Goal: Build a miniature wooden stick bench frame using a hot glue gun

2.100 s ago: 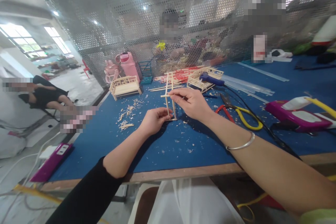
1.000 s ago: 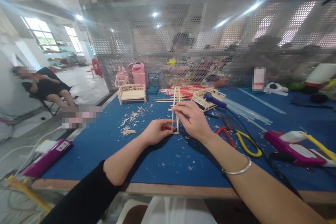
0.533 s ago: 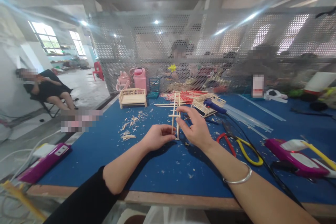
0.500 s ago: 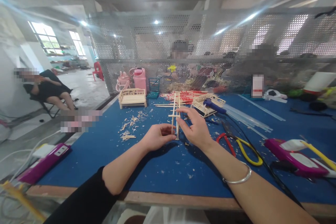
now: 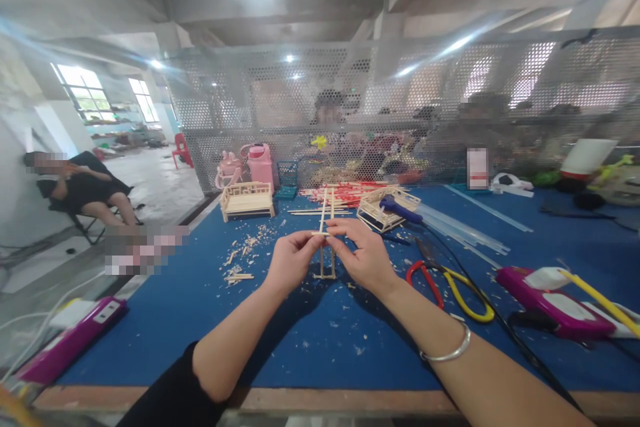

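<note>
While the stick frame [image 5: 326,240] stands upright on the blue counter [image 5: 310,333], both hands pinch it from either side — left hand [image 5: 290,260] and right hand [image 5: 365,257], fingers clamped on its thin crosspiece — with red-and-yellow pliers [image 5: 450,280] lying near the right wrist.

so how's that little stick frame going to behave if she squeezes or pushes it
The stick frame is made of very thin wooden sticks, so it probably weighs almost nothing and snaps easily. Tall and narrow, it would likely tip if released. Both the left hand and right hand pinch it, suggesting it needs steadying.
</note>
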Demonstrator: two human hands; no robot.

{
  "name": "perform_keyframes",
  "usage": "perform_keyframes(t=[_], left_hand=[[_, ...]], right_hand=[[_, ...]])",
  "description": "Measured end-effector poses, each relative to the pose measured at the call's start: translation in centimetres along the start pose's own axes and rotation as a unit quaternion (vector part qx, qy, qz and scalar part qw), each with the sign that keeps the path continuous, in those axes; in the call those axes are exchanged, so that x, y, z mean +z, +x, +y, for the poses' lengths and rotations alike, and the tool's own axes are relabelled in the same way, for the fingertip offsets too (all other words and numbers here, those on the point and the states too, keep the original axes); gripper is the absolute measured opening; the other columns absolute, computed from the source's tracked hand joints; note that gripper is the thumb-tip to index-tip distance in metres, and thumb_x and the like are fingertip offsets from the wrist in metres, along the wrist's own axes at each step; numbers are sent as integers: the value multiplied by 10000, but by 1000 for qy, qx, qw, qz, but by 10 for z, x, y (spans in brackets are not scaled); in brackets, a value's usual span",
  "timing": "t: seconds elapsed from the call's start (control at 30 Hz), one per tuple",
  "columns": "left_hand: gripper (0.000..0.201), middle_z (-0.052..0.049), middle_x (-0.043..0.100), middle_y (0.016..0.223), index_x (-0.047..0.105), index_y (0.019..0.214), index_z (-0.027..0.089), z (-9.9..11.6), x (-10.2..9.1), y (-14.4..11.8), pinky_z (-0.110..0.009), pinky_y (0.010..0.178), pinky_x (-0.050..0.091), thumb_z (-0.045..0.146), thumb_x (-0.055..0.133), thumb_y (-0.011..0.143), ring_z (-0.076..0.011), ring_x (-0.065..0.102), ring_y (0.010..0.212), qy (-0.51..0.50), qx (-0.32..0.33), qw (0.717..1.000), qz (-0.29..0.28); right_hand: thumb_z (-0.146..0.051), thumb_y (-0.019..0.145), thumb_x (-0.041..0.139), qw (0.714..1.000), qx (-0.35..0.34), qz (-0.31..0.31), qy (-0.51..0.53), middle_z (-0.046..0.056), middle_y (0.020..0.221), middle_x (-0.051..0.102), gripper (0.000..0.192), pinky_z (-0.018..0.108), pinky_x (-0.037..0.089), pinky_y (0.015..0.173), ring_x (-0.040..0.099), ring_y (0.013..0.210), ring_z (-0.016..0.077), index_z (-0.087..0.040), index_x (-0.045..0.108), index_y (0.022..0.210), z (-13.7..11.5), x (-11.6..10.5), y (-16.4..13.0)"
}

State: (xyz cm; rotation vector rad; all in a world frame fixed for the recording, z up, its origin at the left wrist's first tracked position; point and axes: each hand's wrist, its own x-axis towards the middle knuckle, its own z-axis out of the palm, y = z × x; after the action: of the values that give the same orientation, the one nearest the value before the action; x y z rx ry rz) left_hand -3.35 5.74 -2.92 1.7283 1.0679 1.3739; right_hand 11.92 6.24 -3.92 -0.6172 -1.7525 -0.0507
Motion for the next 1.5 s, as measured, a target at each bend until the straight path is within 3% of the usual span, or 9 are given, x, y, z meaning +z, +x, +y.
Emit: perform_keyframes(t=[0.3,0.67,0.87,0.93,1.03,1.13,1.23,1.4,1.5], left_hand=[[404,-43,755,835,752,792,163,-1,-2,2,-326,769,495,536,652,677,-233,659,825,7,-17,1000,-11],[443,-54,741,977,706,1048,168,-9,-9,-3,-352,863,475,426,660,691,-245,657,898,45,-35,994,-95],[634,-137,707,1055,660,1107,123,-17,-22,-1,-373,794,497,382,776,540,-299,637,977,101,-83,976,-173],[581,-127,712,1045,688,1032,139,-17,-32,1,-356,799,490,415,773,528,-286,636,977,124,-78,978,-148],[399,-67,739,791,711,782,160,-15,-46,7,-307,718,476,529,637,648,-219,651,767,185,-60,980,-36],[440,-37,677,604,643,586,166,-16,-55,13,-283,653,439,541,483,753,-180,599,639,229,-58,971,48],[353,-30,693,648,669,624,164,-18,-55,15,-271,664,426,460,515,737,-177,599,675,242,-71,966,61],[222,-1,691,621,712,667,180,-15,-44,10,-253,584,398,390,683,602,-160,569,601,261,-100,960,24],[233,18,632,543,662,599,180,-11,-39,8,-241,537,364,410,672,633,-130,512,529,284,-92,954,34]], right_hand=[[-222,840,550,1000,6,-4,3,70,946,721,99,415,512,831,655,929,217,-238,646,858,0,-1,1],[-188,833,563,1000,2,-8,-13,81,960,713,70,399,515,828,647,934,205,-222,619,860,1,-4,0],[-203,840,555,1000,5,-14,-19,88,982,710,69,400,512,843,644,954,207,-219,614,871,1,-6,-1],[-204,840,557,1000,1,-13,-18,93,984,710,73,397,511,850,643,959,207,-214,614,884,2,-6,-1],[-209,843,556,1000,-6,-9,-20,99,974,711,81,394,510,856,644,958,209,-202,618,894,3,-6,-1],[-216,849,546,1000,-15,-5,-23,97,966,712,113,390,516,851,646,949,210,-195,622,931,4,-6,-2],[-227,851,544,999,-15,-7,-28,86,973,711,135,389,519,852,647,947,207,-208,623,958,4,-7,-1],[-233,847,543,1000,-7,-10,-27,87,976,706,132,395,510,867,640,963,211,-209,627,945,5,-9,-1],[-240,848,539,1000,-3,-12,-24,80,977,703,134,396,508,867,638,962,209,-215,626,948,5,-9,-1]])
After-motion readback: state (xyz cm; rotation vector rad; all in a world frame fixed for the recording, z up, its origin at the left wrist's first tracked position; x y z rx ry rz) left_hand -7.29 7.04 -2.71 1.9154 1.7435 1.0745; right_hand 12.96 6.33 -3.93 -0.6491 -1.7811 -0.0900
